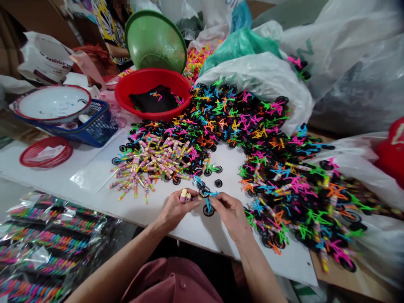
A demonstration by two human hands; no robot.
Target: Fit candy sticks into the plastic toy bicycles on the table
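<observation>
My left hand (176,209) is closed around a few small printed tubes (185,196) in pink and yellow, their pale ends showing above the fingers. Its fingertips meet a blue toy bicycle (208,206) with black wheels. My right hand (232,213) pinches that same bicycle by its frame, just over the table's front part. Beyond the hands lie a loose black wheel (218,183) and a green toy bicycle (215,170). To the left spreads a heap of printed tubes (154,162). Farther back and right is a big pile of colourful toy bicycles (227,113), some on the right with tubes among them.
A red basin (123,94) holding black cloth stands behind the heap, a green basin (154,40) tilted behind it. At left are a blue basket (101,122), a white enamel basin (52,103) and a red sieve (65,153). Bagged bicycles (41,248) lie lower left. A person (109,25) is behind.
</observation>
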